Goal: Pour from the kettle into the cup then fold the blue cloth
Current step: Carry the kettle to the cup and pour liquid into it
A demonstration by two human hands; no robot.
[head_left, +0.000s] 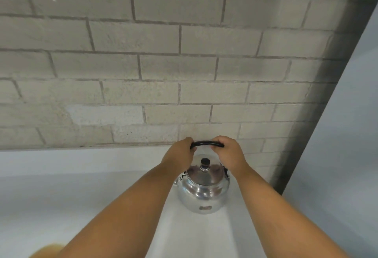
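Brick wall [143, 53] backs a white counter [61, 196]; near its rear edge my left hand [180, 152] and right hand [230, 150] each clench the steel kettle's [202, 192] black handle [206, 143], counter open leftward.

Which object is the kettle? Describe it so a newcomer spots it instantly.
Find the grey brick wall; a pale counter runs along its foot. Near the right corner stands the kettle, round, shiny metal, with a dark lid knob. The left hand and right hand both grip its black handle.
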